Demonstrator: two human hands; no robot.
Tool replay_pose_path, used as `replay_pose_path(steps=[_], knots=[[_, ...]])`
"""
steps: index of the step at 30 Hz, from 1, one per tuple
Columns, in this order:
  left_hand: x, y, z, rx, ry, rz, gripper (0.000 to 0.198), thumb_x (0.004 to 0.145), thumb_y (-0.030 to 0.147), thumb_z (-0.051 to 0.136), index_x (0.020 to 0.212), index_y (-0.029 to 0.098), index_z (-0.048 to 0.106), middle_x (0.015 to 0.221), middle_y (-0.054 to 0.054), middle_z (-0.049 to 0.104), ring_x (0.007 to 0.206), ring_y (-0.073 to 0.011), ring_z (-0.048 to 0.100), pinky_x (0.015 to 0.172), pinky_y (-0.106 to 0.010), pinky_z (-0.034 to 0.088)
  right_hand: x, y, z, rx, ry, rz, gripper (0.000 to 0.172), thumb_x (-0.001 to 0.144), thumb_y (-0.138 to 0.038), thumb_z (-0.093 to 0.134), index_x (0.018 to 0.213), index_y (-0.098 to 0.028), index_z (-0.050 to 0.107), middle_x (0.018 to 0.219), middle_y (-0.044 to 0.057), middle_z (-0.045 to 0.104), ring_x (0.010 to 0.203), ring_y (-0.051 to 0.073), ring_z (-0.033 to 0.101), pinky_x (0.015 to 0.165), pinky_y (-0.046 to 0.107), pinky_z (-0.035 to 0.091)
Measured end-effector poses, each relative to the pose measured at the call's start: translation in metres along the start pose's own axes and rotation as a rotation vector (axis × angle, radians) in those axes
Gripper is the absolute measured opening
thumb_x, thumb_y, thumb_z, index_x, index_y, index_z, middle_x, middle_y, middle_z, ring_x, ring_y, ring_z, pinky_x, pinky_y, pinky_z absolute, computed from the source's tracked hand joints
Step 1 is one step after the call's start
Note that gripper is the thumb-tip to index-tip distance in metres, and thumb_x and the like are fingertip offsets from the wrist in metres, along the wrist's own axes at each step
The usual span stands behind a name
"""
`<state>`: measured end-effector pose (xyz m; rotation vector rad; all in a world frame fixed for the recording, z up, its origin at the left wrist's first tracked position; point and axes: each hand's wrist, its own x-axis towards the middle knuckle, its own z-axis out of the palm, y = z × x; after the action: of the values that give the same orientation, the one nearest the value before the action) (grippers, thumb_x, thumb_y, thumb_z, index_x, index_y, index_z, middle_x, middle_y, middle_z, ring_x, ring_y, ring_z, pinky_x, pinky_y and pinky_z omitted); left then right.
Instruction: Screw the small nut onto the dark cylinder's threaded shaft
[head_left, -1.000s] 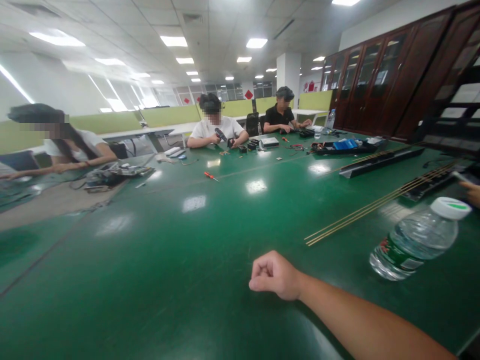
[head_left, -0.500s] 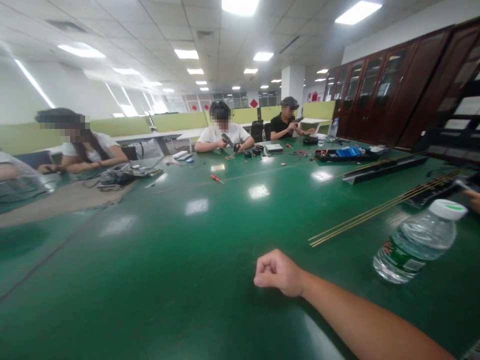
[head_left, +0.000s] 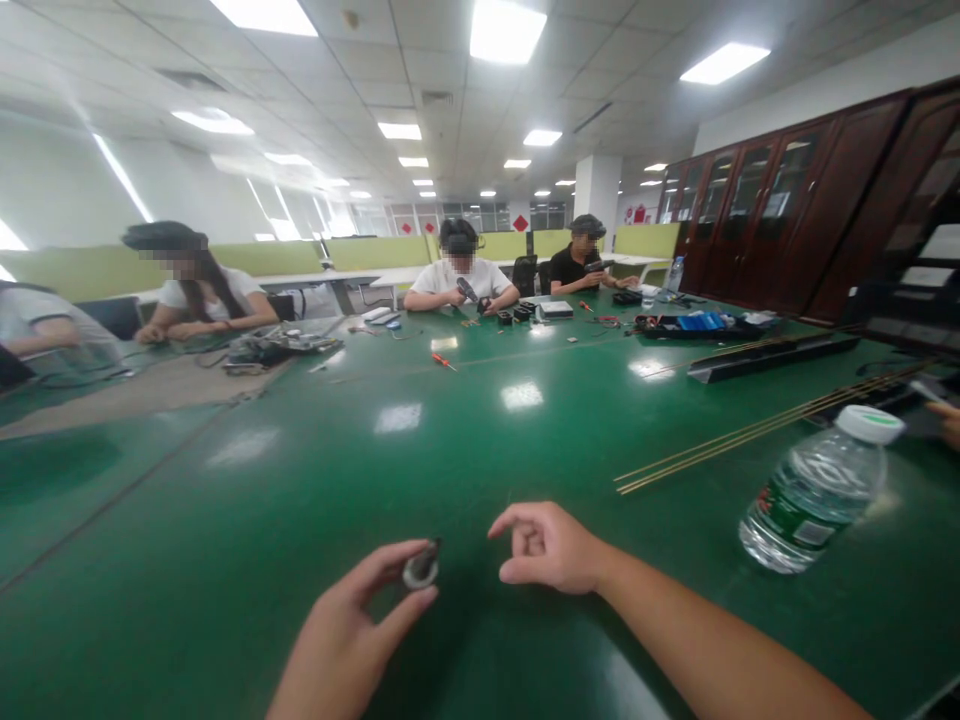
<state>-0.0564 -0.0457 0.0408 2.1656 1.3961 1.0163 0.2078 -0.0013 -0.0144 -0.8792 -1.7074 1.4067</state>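
My left hand (head_left: 352, 615) is held over the near part of the green table (head_left: 300, 520). Between its thumb and fingers is a small round piece (head_left: 421, 570), pale at the rim and dark in the middle, with a dark tip sticking up; its exact kind is too blurred to make out. To the right, my right hand (head_left: 546, 548) rests at the table with index finger and thumb apart. Nothing shows between them, and the other fingers are curled in.
A water bottle (head_left: 825, 490) with a white cap stands at my right. Thin brass-coloured rods (head_left: 720, 445) lie beyond it, near a black channel (head_left: 772, 360). A red screwdriver (head_left: 443, 361) lies farther off. Several people sit around the table; another person's hand (head_left: 946, 420) shows at the right edge.
My left hand has come into view from below, holding the small round piece. My right hand has gone from a loose fist to index finger and thumb spread. The camera view has shifted slightly.
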Motion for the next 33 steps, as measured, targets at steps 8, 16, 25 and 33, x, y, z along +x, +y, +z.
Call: replay_pose_path(steps=[8,16,25,33], knots=[[0.024,-0.006,0.062,-0.034,-0.269,0.149,0.035,0.093,0.028,0.056,0.127,0.028,0.060,0.122,-0.006,0.067,0.111,-0.0218,0.063,0.100,-0.036,0.050,-0.010,-0.002,0.000,-0.255,0.170,-0.066,0.063,0.068,-0.015,0.077,0.125,-0.025,0.051,0.090,-0.003,0.063,0.053,0.006,0.044,0.051,0.019,0.034],[0.020,-0.007,0.060,-0.094,-0.215,-0.003,0.034,0.087,0.026,0.063,0.120,0.026,0.056,0.116,-0.005,0.068,0.109,-0.0221,0.065,0.098,-0.035,0.050,-0.013,-0.015,0.001,-0.435,0.150,-0.120,0.037,0.064,-0.018,0.080,0.098,-0.023,0.066,0.091,-0.001,0.067,0.079,0.015,0.059,0.067,0.023,0.043],[0.020,-0.007,0.061,-0.197,-0.230,-0.052,0.039,0.083,0.024,0.068,0.119,0.027,0.055,0.112,-0.003,0.070,0.106,-0.0204,0.066,0.098,-0.033,0.050,-0.014,-0.015,0.005,-0.438,0.139,-0.115,0.030,0.070,-0.016,0.074,0.099,-0.023,0.067,0.090,-0.001,0.069,0.078,0.015,0.062,0.069,0.023,0.044],[0.021,-0.006,0.063,-0.186,-0.225,-0.044,0.039,0.083,0.026,0.068,0.119,0.028,0.055,0.111,-0.002,0.071,0.105,-0.0198,0.067,0.097,-0.033,0.051,-0.014,-0.017,0.006,-0.461,0.160,-0.144,0.012,0.075,-0.018,0.072,0.086,-0.020,0.071,0.077,-0.002,0.066,0.069,0.012,0.059,0.064,0.022,0.040]])
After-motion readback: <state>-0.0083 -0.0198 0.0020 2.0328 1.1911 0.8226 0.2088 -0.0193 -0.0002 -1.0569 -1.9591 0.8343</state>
